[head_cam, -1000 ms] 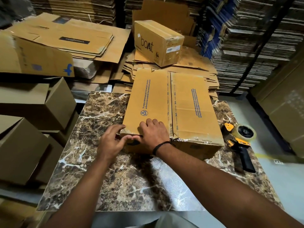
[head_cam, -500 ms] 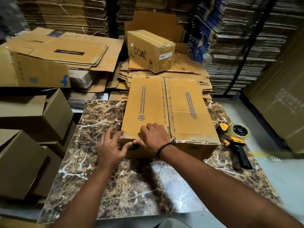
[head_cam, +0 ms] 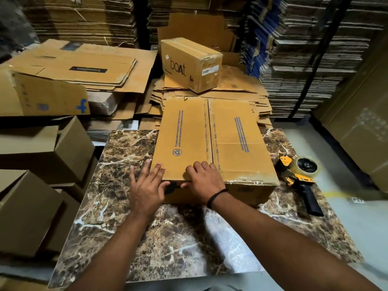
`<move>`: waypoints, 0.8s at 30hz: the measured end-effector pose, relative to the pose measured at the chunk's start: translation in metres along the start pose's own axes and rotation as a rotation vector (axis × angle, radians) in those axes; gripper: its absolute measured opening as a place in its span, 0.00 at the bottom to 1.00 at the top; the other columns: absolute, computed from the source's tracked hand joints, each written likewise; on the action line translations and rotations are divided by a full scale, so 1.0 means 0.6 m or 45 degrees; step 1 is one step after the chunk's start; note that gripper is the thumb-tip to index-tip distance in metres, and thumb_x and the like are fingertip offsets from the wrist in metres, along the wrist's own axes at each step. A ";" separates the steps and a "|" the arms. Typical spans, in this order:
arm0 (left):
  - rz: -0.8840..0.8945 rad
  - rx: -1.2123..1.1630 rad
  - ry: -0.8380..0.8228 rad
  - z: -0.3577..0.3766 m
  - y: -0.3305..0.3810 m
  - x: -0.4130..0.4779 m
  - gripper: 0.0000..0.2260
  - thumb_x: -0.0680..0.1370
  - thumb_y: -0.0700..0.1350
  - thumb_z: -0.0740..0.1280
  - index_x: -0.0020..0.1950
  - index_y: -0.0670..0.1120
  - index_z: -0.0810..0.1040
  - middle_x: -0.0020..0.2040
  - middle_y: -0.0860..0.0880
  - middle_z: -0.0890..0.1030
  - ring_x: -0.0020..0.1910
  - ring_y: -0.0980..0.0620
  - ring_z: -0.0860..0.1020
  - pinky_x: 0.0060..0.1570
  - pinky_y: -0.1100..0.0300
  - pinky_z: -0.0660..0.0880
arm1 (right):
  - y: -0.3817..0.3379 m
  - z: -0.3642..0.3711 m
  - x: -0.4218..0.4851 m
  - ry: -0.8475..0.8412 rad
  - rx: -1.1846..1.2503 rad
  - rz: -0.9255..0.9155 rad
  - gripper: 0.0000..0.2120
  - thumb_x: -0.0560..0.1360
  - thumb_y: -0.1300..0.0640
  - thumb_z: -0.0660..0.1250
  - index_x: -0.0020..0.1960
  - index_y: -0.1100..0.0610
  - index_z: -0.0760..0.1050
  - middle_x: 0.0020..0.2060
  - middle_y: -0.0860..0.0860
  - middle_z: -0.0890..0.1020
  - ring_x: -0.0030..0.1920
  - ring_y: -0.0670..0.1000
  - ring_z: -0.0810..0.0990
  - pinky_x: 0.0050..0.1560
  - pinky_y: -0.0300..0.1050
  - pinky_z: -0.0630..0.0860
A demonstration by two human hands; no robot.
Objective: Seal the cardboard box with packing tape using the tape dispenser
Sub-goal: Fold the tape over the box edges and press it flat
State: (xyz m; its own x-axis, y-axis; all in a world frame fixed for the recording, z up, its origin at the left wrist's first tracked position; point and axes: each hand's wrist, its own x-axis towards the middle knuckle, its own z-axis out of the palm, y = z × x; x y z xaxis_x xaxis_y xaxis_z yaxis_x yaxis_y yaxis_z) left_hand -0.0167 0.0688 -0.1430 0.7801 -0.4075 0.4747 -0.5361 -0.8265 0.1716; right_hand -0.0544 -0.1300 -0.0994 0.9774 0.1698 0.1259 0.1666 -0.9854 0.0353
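A brown cardboard box (head_cam: pixel 228 143) lies on the marble table (head_cam: pixel 130 227), its two top flaps folded down and meeting at a centre seam. My left hand (head_cam: pixel 147 185) rests at the box's near left corner with fingers spread, the thumb against the front face. My right hand (head_cam: pixel 203 181), with a black band on the wrist, presses flat on the left flap at the near edge. The yellow and black tape dispenser (head_cam: pixel 300 179) with its clear tape roll lies on the table to the right of the box, untouched.
A sealed "boat" box (head_cam: pixel 191 61) sits on flattened cartons behind the table. Assembled brown boxes (head_cam: pixel 42 156) crowd the left side. Tall stacks of flat cardboard (head_cam: pixel 315 59) fill the back and right. Grey floor (head_cam: pixel 357 206) shows at the right.
My left hand has opened, its fingers spreading onto the box's near left corner. My right hand stays on the left flap. The view has shifted down slightly.
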 end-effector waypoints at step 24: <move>0.118 -0.117 -0.097 0.023 0.140 0.044 0.21 0.77 0.59 0.58 0.62 0.49 0.77 0.62 0.52 0.77 0.66 0.50 0.72 0.67 0.42 0.57 | 0.118 -0.002 -0.101 0.298 0.148 0.421 0.33 0.68 0.23 0.43 0.44 0.47 0.74 0.44 0.48 0.78 0.47 0.51 0.73 0.47 0.50 0.68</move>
State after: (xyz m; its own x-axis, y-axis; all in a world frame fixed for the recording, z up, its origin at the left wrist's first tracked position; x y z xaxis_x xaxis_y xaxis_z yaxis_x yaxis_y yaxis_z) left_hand -0.0368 -0.0167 -0.1280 0.7465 -0.5115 0.4255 -0.6314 -0.7465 0.2102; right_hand -0.1021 -0.2101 -0.1034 0.9271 -0.1706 0.3338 -0.1245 -0.9800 -0.1552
